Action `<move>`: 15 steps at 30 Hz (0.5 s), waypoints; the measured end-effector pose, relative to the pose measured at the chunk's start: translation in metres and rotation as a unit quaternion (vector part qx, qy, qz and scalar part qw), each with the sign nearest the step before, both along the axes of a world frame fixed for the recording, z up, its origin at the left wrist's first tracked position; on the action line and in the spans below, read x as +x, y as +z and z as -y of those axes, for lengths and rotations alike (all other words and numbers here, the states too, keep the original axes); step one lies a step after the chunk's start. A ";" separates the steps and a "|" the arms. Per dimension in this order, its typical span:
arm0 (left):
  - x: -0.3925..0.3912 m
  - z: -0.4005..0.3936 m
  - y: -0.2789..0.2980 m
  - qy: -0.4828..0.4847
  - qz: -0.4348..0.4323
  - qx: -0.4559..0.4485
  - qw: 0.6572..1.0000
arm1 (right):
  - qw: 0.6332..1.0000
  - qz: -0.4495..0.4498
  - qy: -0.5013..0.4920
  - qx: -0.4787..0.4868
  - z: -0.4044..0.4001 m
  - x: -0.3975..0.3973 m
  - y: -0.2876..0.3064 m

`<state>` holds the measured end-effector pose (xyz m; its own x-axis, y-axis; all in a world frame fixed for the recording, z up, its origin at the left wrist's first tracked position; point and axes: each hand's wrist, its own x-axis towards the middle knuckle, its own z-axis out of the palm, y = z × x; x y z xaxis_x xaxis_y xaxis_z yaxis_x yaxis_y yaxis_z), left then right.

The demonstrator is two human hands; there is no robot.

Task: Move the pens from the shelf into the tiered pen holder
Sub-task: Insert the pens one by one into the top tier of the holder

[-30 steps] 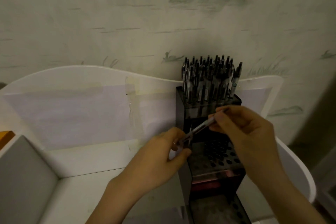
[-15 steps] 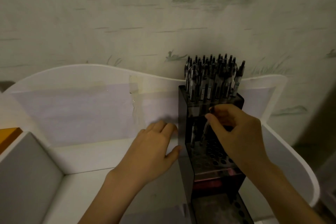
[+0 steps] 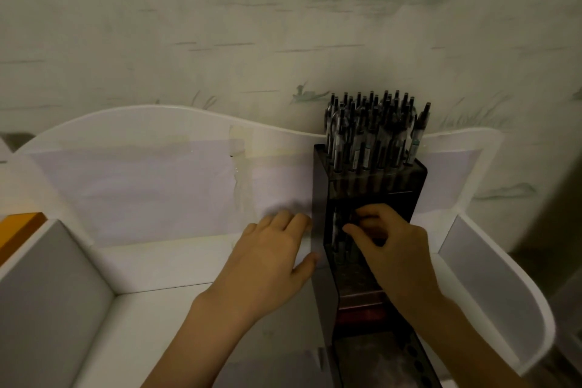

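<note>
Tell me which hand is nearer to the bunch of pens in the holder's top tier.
Right. The right hand is at the middle tier, just below the pens; the left hand rests beside the holder, lower left.

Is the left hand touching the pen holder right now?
Touching. The head view shows the left hand with its fingertips and thumb against the left wall of the pen holder, no gap between them.
</note>
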<state>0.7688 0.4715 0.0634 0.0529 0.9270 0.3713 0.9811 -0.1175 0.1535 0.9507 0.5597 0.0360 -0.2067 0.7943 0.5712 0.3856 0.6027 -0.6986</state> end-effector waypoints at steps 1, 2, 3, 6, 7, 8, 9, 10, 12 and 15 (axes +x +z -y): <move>0.001 0.001 0.000 0.004 -0.004 -0.002 1.000 | 1.000 0.022 -0.004 -0.009 0.001 0.001 0.000; 0.002 0.002 0.001 0.007 -0.008 -0.003 1.000 | 0.998 0.058 -0.015 -0.014 0.002 0.003 -0.001; 0.004 0.003 0.001 0.009 -0.011 -0.004 1.000 | 0.994 0.102 -0.032 -0.009 0.004 0.005 -0.002; 0.009 0.006 0.001 0.013 -0.014 -0.009 1.000 | 0.972 0.222 -0.074 0.028 0.009 0.014 -0.009; 0.011 0.006 0.000 0.016 -0.013 -0.010 1.000 | 0.963 0.254 -0.089 0.032 0.011 0.017 -0.011; 0.013 0.007 -0.001 0.021 -0.012 -0.013 1.000 | 0.952 0.285 -0.105 0.032 0.014 0.020 -0.011; 0.015 0.008 -0.002 0.027 -0.013 -0.015 0.999 | 0.943 0.310 -0.118 0.030 0.017 0.023 -0.012; 0.018 0.010 -0.003 0.032 -0.013 -0.018 0.999 | 0.935 0.329 -0.126 0.028 0.020 0.025 -0.013; 0.023 0.013 -0.007 0.040 -0.012 -0.026 0.999 | 0.929 0.347 -0.123 0.021 0.026 0.030 -0.014; 0.031 0.021 -0.013 0.048 -0.008 -0.042 0.998 | 0.929 0.356 -0.103 0.010 0.033 0.036 -0.015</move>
